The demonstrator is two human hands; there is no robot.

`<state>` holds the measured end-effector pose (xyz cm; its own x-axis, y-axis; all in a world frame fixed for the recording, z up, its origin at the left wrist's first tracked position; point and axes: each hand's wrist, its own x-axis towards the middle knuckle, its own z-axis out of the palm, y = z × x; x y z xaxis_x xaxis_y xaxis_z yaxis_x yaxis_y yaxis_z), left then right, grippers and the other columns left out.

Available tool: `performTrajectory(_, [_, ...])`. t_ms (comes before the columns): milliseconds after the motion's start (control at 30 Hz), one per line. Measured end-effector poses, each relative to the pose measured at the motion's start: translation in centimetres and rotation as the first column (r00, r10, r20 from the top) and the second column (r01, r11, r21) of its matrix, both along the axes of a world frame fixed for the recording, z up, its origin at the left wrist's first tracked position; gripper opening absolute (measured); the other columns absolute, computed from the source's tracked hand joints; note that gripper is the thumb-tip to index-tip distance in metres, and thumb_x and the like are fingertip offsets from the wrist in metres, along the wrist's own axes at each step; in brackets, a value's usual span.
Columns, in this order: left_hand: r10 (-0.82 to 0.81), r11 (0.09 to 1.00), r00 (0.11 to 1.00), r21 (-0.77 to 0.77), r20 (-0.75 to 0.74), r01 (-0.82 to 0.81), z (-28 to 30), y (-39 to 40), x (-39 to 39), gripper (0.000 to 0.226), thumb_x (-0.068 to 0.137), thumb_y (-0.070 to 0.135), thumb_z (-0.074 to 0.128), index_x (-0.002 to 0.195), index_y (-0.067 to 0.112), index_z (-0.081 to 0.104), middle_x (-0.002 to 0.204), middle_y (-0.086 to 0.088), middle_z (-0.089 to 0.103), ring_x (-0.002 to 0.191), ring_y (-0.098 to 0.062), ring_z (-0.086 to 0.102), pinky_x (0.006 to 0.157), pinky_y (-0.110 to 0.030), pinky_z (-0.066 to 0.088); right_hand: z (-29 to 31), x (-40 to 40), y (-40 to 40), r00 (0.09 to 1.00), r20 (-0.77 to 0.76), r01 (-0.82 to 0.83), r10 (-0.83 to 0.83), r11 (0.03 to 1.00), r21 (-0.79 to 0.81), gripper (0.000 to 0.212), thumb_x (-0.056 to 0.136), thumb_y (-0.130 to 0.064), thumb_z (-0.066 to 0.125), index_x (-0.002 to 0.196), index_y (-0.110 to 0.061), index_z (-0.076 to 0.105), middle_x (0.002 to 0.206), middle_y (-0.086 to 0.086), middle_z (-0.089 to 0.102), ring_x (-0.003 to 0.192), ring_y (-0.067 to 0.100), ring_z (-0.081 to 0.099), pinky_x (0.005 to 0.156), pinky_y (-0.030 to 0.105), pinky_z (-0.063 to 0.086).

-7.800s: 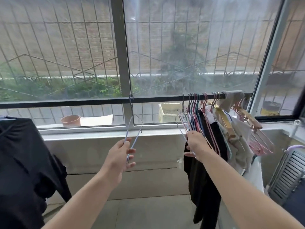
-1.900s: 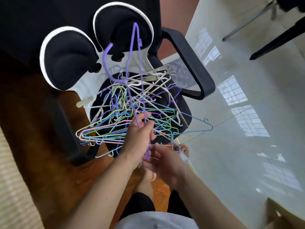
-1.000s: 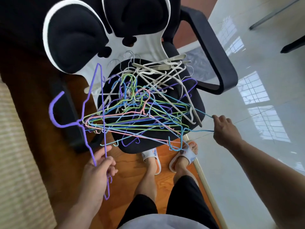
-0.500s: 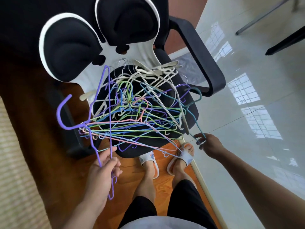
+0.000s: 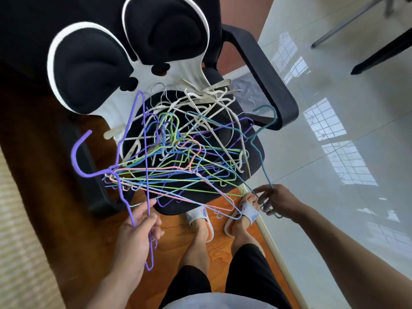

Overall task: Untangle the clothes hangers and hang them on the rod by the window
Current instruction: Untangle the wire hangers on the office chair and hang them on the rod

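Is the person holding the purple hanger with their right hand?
No, the purple hanger is held in the left hand, while the right hand grips a teal hanger.

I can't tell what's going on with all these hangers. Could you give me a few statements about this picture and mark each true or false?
1. The left hand holds a purple hanger. True.
2. The right hand is empty. False: it grips a teal hanger.
3. The hanger pile lies on the floor. False: it rests on the black chair.
4. The person wears slippers. True.
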<state>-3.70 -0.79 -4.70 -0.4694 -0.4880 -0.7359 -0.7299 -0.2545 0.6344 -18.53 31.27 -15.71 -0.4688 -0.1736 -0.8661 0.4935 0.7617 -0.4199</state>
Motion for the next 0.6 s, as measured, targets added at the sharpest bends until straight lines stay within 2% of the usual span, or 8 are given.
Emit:
performTrajectory(100, [0.007, 1.000, 1.000, 0.005, 0.003, -0.007, -0.2, 0.1, 0.0, 0.036, 0.102, 0.001, 0.049, 0.119, 0.026, 0.069, 0.072, -0.005, 0.058, 0.053, -0.016, 0.048, 0.072, -0.038, 0.053, 0.3, 0.7, 0.0, 0.961, -0.213, -0.165, 0.176, 0.984, 0.070, 0.043, 0.098, 0.005, 0.040, 0.119, -0.024, 0.064, 0.101, 0.004, 0.068, 0.079, 0.015, 0.063, 0.078, 0.045, 0.059])
performTrajectory(167, [0.013, 1.000, 1.000, 0.010, 0.002, -0.013, -0.2, 0.3, -0.2, 0.036, 0.103, 0.001, 0.049, 0.119, 0.026, 0.069, 0.072, -0.006, 0.058, 0.053, -0.016, 0.048, 0.072, -0.038, 0.054, 0.8, 1.3, -0.2, 0.927, -0.282, -0.224, 0.245, 0.969, 0.105, 0.047, 0.096, 0.006, 0.042, 0.133, -0.016, 0.061, 0.112, 0.011, 0.067, 0.092, 0.023, 0.063, 0.084, 0.046, 0.058])
performTrajectory(233, [0.030, 0.999, 1.000, 0.024, -0.001, -0.030, -0.3, 0.5, -0.5, 0.036, 0.103, 0.001, 0.048, 0.118, 0.026, 0.069, 0.072, -0.005, 0.058, 0.052, -0.016, 0.048, 0.072, -0.038, 0.053, 1.1, 1.8, -0.5, 0.904, -0.320, -0.255, 0.283, 0.959, 0.127, 0.051, 0.094, 0.009, 0.043, 0.138, -0.009, 0.058, 0.117, 0.015, 0.064, 0.098, 0.026, 0.059, 0.083, 0.042, 0.057])
performTrajectory(333, [0.035, 0.999, 0.999, 0.036, -0.009, -0.034, -0.3, 0.7, -0.8, 0.036, 0.103, 0.001, 0.048, 0.116, 0.028, 0.069, 0.071, -0.004, 0.059, 0.053, -0.016, 0.049, 0.073, -0.037, 0.054, 1.5, 2.2, -1.0, 0.910, -0.349, -0.178, 0.222, 0.972, 0.156, 0.050, 0.096, 0.007, 0.039, 0.139, -0.010, 0.057, 0.118, 0.016, 0.062, 0.097, 0.023, 0.057, 0.080, 0.035, 0.052])
performTrajectory(433, [0.033, 0.999, 0.999, 0.043, -0.008, -0.033, -0.5, 0.7, -0.8, 0.036, 0.103, 0.002, 0.049, 0.116, 0.029, 0.069, 0.071, -0.004, 0.059, 0.055, -0.018, 0.049, 0.076, -0.038, 0.054, 1.9, 2.2, -1.1, 0.925, -0.349, -0.075, 0.150, 0.973, 0.219, 0.045, 0.099, -0.001, 0.042, 0.139, -0.015, 0.058, 0.119, 0.016, 0.062, 0.100, 0.026, 0.059, 0.083, 0.040, 0.053])
performTrajectory(600, [0.032, 0.998, 0.999, 0.047, 0.030, -0.034, -1.1, 0.1, -0.7, 0.035, 0.103, 0.003, 0.049, 0.118, 0.027, 0.069, 0.072, -0.004, 0.059, 0.056, -0.019, 0.049, 0.076, -0.039, 0.054, 3.1, 1.9, -0.9, 0.895, -0.422, 0.007, 0.144, 0.942, 0.335, 0.041, 0.102, -0.007, 0.044, 0.134, -0.023, 0.065, 0.117, 0.010, 0.066, 0.094, 0.024, 0.059, 0.073, 0.034, 0.052])
